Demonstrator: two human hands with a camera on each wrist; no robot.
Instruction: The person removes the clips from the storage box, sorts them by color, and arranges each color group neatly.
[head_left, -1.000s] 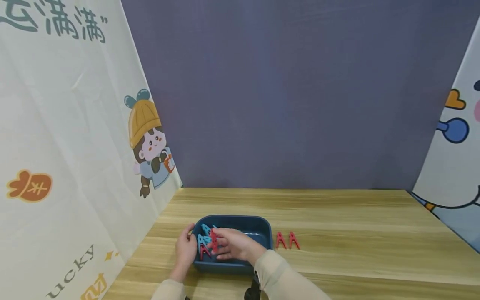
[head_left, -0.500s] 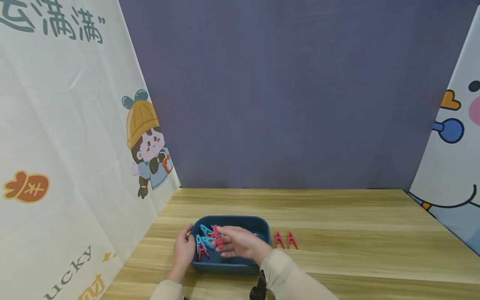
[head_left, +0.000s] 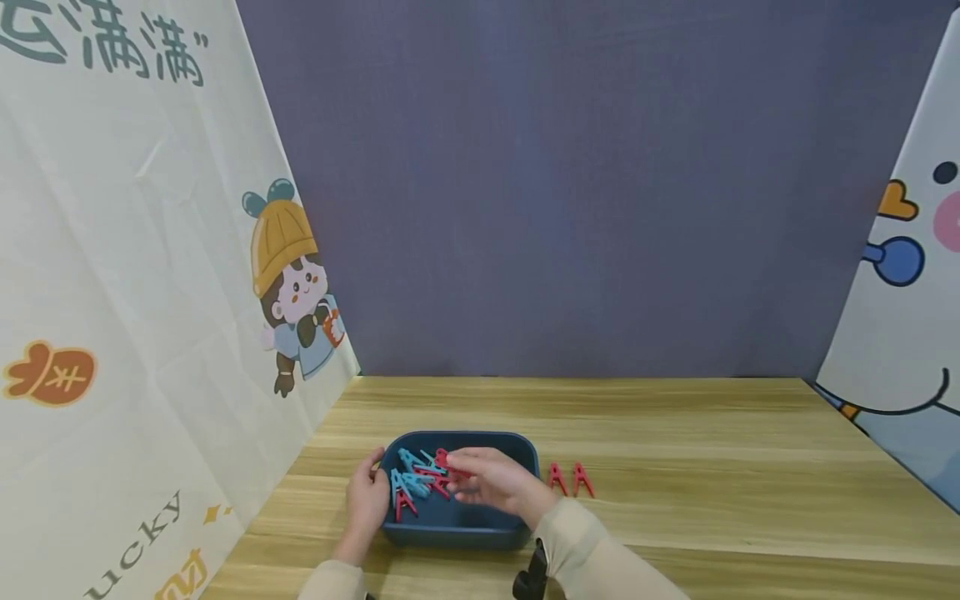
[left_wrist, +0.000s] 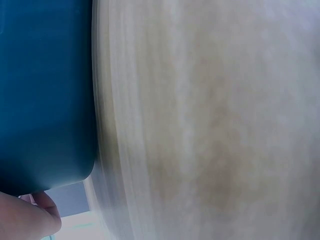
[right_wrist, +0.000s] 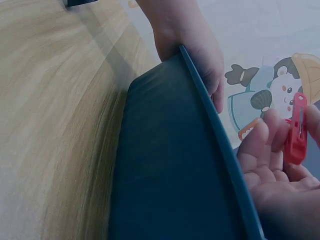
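A dark blue plastic bin (head_left: 453,538) stands on the table. My left hand (head_left: 367,502) grips its left end, thumb at the rim; the left wrist view shows the bin's wall (left_wrist: 47,95) close up. Over the inside of the bin, my right hand (head_left: 498,483) pinches a red clothespin (right_wrist: 297,131) between thumb and fingers. Several light-blue clothespins (head_left: 414,485) lie in the bin's left part. With them are a red clothespin (head_left: 405,505) near the front and more red just left of my right fingertips, partly overlapped by the blue ones.
Two red clothespins, a left one (head_left: 557,479) and a right one (head_left: 583,481), lie side by side on the wooden table (head_left: 697,467), right of the bin. A purple-grey backdrop (head_left: 570,208) rises behind the table, with printed cloths at both sides.
My right hand has moved to the right within the bin. Red clothespin parts now lie among the blue ones where its fingers were. My left hand has stayed on the bin's end.
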